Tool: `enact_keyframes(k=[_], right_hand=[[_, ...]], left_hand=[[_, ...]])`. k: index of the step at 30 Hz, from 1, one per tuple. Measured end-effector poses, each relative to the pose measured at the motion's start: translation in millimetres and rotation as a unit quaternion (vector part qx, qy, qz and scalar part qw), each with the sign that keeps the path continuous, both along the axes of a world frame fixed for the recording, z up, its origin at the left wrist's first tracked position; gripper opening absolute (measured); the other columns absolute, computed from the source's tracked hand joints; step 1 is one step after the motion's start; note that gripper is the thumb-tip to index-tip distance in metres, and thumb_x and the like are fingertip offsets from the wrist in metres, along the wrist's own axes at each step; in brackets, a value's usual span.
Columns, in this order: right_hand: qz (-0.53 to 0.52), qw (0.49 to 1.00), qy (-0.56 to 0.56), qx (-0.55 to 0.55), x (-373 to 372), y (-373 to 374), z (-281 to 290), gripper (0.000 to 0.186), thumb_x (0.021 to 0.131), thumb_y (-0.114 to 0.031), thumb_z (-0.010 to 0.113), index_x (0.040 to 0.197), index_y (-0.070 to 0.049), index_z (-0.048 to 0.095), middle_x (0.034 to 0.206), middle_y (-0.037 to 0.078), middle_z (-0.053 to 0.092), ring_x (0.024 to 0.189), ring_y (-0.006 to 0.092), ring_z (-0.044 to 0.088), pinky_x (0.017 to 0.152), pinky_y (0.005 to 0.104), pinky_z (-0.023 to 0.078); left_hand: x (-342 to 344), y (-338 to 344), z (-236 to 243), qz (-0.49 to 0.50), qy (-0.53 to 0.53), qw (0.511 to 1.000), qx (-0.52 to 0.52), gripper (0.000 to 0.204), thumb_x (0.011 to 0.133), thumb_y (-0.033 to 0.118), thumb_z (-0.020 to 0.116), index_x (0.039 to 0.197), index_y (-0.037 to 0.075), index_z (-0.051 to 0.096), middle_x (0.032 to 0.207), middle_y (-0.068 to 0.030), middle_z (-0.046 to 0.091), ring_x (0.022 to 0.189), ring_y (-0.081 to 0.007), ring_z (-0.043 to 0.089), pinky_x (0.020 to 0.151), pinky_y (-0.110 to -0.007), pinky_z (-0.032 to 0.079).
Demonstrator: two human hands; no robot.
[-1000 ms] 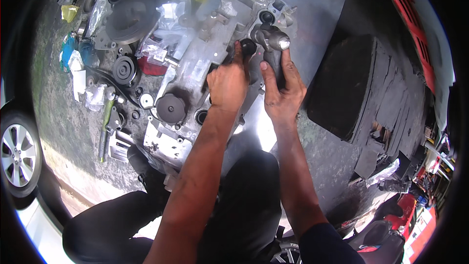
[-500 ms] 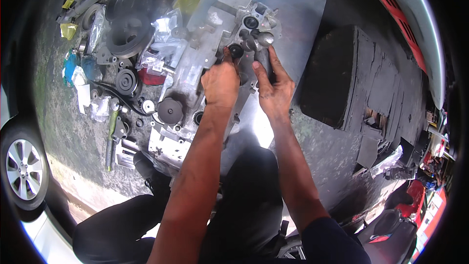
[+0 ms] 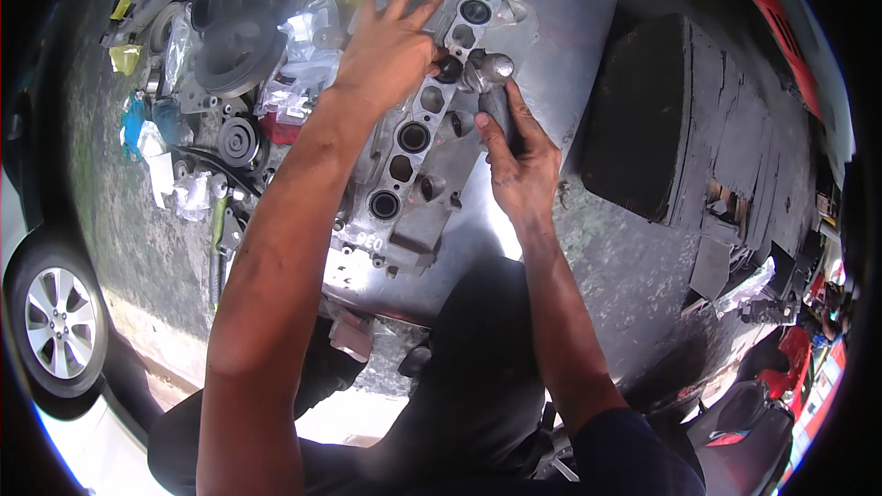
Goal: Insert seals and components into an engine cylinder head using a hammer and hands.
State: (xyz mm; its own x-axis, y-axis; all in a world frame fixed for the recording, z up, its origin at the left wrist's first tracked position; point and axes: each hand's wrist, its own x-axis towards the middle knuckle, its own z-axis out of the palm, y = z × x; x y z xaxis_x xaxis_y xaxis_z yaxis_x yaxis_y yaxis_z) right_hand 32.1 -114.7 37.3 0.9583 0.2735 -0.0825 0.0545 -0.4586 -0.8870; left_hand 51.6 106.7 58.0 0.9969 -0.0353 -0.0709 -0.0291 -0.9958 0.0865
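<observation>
A long grey metal engine casting (image 3: 432,99), like a cylinder head, lies under my hands with a row of round and squarish openings. My left hand (image 3: 390,50) rests on its left side, fingers spread, thumb beside a dark round plug or seal (image 3: 448,70) in one of the openings. My right hand (image 3: 524,165) grips the dark handle (image 3: 496,115) of what looks like a hammer. Its blunt metal head (image 3: 485,71) sits over the casting, just right of the dark seal. Dark rings line other openings, such as the lower ring (image 3: 384,205).
Left of the casting lie a large black pulley (image 3: 241,53), plastic bags (image 3: 308,32), a smaller pulley (image 3: 239,140) and a green-handled tool (image 3: 218,239). To the right stands a dark block (image 3: 634,119) beside worn grey boards (image 3: 735,110). A car wheel (image 3: 57,321) shows far left.
My left hand has gone from a pointing finger at the seal to spread fingers, its forearm swung left. My right hand keeps its grip on the hammer. The view has shifted slightly.
</observation>
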Motion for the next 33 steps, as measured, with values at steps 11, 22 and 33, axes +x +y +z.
enact_keyframes(k=[11,22,33], right_hand=[[0.026,0.992,-0.127,-0.004,-4,18,6,0.060,0.095,-0.018,0.081,0.151,-0.014,0.061,0.093,0.012,0.072,0.075,0.0140,0.068,0.069,0.0318,0.057],[0.016,0.977,-0.209,0.029,-8,16,23,0.061,0.093,-0.011,0.081,0.151,-0.012,0.061,0.094,0.015,0.074,0.072,0.0156,0.067,0.064,0.0327,0.055],[-0.052,0.997,-0.030,0.044,-17,-18,19,0.059,0.096,-0.020,0.080,0.149,-0.005,0.060,0.104,0.018,0.077,0.088,0.0170,0.074,0.078,0.0343,0.059]], left_hand=[[0,6,-13,0.014,0.018,1.000,-0.008,0.015,0.090,0.035,0.077,0.100,0.027,0.086,0.174,0.0076,0.028,0.162,-0.0284,0.020,0.124,-0.061,0.027],[5,6,-5,0.013,0.035,0.999,-0.002,0.015,0.091,0.033,0.077,0.104,0.032,0.086,0.176,0.0082,0.025,0.159,-0.0288,0.023,0.115,-0.058,0.036],[3,3,0,-0.009,0.045,0.999,-0.013,0.032,0.091,0.041,0.076,0.122,0.034,0.082,0.177,0.0072,0.022,0.161,-0.0286,0.019,0.120,-0.054,0.031]])
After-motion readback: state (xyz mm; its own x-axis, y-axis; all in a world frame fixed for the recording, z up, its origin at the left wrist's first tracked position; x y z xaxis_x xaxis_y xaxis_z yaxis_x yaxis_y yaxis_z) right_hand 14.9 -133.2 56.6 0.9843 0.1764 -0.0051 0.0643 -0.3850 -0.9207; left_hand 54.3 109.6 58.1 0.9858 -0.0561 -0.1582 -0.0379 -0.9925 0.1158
